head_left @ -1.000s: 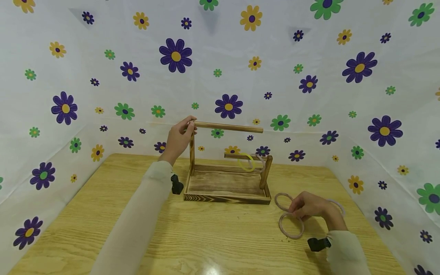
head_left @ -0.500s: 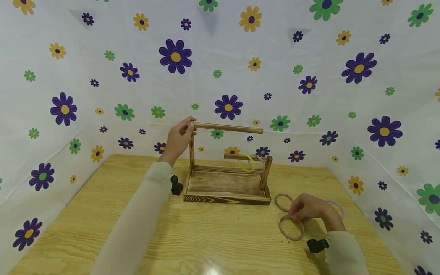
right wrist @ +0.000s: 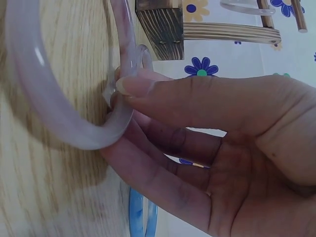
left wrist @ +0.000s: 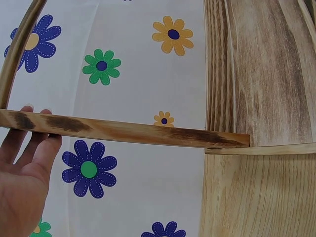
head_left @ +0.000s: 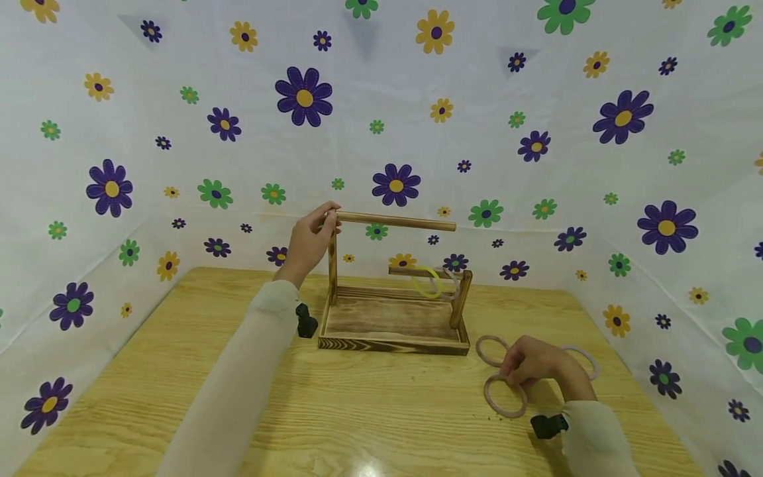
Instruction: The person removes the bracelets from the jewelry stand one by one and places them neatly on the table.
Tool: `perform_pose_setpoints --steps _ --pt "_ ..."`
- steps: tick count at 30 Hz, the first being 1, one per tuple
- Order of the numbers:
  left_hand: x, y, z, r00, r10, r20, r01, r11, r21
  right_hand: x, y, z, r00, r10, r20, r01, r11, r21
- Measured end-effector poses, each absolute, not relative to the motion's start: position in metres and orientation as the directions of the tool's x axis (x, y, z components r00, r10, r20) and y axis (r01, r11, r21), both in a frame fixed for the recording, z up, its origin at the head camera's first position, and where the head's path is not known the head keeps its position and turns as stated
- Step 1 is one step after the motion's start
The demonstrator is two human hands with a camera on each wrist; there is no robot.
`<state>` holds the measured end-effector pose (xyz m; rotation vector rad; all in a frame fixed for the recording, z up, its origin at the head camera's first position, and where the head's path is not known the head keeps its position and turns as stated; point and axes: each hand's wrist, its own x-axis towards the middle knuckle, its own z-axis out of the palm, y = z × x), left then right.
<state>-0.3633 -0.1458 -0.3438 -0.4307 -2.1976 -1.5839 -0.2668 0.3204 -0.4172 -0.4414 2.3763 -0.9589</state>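
Observation:
My left hand [head_left: 308,242] pinches the top corner of the left post [head_left: 333,271] of a wooden stand, thumb on one side and fingers on the other, as the left wrist view also shows. At the lower right, my right hand [head_left: 534,361] holds a pale pinkish bangle [right wrist: 54,113] between thumb and fingers, its ring tilted close to the table. Another pale bangle [head_left: 479,354] lies just behind it. To the right of that hand, a third bangle [head_left: 595,370] is partly hidden by the wrist. A blue bangle [right wrist: 136,212] shows below my fingers in the right wrist view.
The stand's tray base [head_left: 393,345] sits mid-table, its long upper bar [head_left: 396,220] reaching right. From the shorter lower bar [head_left: 399,271] hang a yellow bangle [head_left: 440,285] and a pale one [head_left: 457,286]. A flowered cloth [head_left: 357,146] surrounds the wooden table [head_left: 357,404].
The right forearm has shifted very slightly left, and the held bangle has sunk a little in the head view. My left hand and the stand have stayed in place.

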Motion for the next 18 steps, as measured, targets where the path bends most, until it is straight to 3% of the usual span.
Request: perform_pose_setpoints --steps 18 --pt "-0.3642 -0.1469 -0.3453 -0.871 0.018 0.492 0.469 0.331 0.819 -0.2675 0.3210 -0.4229 -0.817 -0.454 -0.354 -0.093 0.712 -0.696"
